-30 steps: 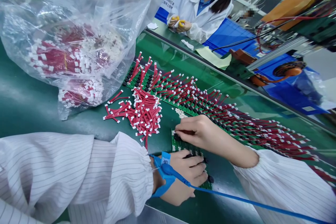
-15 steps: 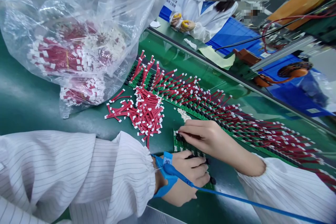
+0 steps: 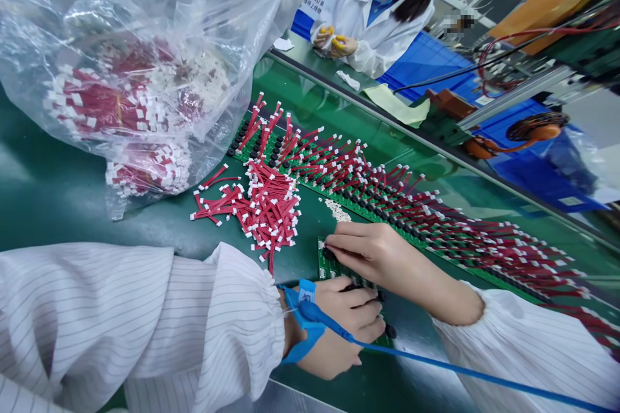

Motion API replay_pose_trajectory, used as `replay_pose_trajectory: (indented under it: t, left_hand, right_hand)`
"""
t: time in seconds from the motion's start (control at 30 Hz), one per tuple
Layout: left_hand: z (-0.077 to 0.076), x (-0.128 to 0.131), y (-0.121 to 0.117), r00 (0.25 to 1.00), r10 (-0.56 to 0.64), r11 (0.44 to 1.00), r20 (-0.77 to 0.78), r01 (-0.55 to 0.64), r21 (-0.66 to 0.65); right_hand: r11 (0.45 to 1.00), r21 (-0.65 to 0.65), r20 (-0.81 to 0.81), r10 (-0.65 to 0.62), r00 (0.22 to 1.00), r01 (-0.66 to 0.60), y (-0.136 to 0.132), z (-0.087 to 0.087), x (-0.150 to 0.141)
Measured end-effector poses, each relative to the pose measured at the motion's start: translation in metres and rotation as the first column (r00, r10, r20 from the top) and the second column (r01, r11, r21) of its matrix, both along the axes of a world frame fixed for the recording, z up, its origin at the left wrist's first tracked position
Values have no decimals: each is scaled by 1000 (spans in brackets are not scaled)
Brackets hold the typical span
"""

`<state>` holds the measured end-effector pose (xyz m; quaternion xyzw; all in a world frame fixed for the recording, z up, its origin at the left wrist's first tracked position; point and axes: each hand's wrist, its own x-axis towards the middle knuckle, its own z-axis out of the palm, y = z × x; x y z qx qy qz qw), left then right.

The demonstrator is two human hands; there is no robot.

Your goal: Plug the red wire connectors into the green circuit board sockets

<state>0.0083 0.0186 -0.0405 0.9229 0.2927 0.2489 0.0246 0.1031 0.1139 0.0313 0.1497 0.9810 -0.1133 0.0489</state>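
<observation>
A green circuit board (image 3: 321, 271) with black round parts and white sockets lies on the bench, mostly covered by my hands. My left hand (image 3: 341, 322), with a blue wrist strap (image 3: 303, 319), rests across it, fingers spread and partly bent. At the board's upper left corner, my right hand (image 3: 372, 248) has thumb and fingers pinched together beside a white socket and a black round part; what they hold is too small to tell. Tiny white pieces (image 3: 336, 210) lie just beyond that hand. Left of the board is a pile of red cables (image 3: 274, 203) with white plugs.
A clear plastic bag (image 3: 213, 116) of bundled red cables stands at the left. Along the back runs a long row of circuit boards (image 3: 358, 206) with red cables standing up. Behind the rail, a person in white (image 3: 372, 32) sits with yellow-tipped fingers, near blue bins (image 3: 416, 64).
The whole view has shifted slightly. Both hands keep nearly the same place on the board, the right still pinching at its corner. The person opposite has moved their hands slightly.
</observation>
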Motion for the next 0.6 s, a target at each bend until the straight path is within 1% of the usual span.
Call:
replay_pose_trajectory:
  t: [0.1, 0.2, 0.3, 0.4, 0.47, 0.6]
  left_hand:
    - [2, -2, 0, 1000, -22, 999, -17, 22, -30]
    - [4, -3, 0, 999, -46, 998, -26, 44, -49]
    - [5, -5, -1, 998, -48, 998, -32, 47, -49]
    - [7, -6, -2, 998, -53, 997, -37, 50, -56]
    - [8, -7, -2, 998, -58, 996, -38, 56, -63]
    - [8, -6, -1, 997, -62, 995, -37, 59, -78]
  right_hand:
    - [1000, -6, 10, -29, 1000, 30, -1, 0, -1]
    - [987, -35, 1, -156, 988, 156, -3, -1, -4]
    - [953, -84, 22, -291, 956, 292, -5, 0, -6]
    - [914, -133, 66, -379, 923, 384, -6, 0, -8]
    - [897, -164, 68, -405, 912, 410, -6, 0, -8]
    - [883, -177, 4, -441, 897, 435, -9, -2, -8]
